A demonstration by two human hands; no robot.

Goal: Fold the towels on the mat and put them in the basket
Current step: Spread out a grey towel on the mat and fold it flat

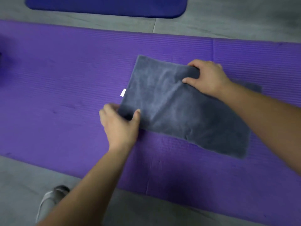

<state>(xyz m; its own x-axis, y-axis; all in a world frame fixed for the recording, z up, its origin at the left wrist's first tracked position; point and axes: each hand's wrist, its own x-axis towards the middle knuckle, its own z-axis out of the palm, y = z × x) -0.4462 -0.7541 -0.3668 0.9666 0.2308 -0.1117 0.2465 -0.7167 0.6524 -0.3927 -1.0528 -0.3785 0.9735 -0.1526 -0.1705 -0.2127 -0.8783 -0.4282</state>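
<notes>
On purple mat, grey towel folded, white tag, both hands gripping corners

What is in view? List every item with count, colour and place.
grey terry towel: one, grey, flat on the purple mat, right of centre
white label: one, white, on the towel's left edge
purple ribbed foam mat: one, purple, across the floor
dark blue mat: one, dark blue, top edge, partly cut off
grey floor: grey, around both mats
grey shoe: one, grey, bottom left
left hand: one, grips the towel's near left corner
right hand: one, grips the towel's far edge
</notes>
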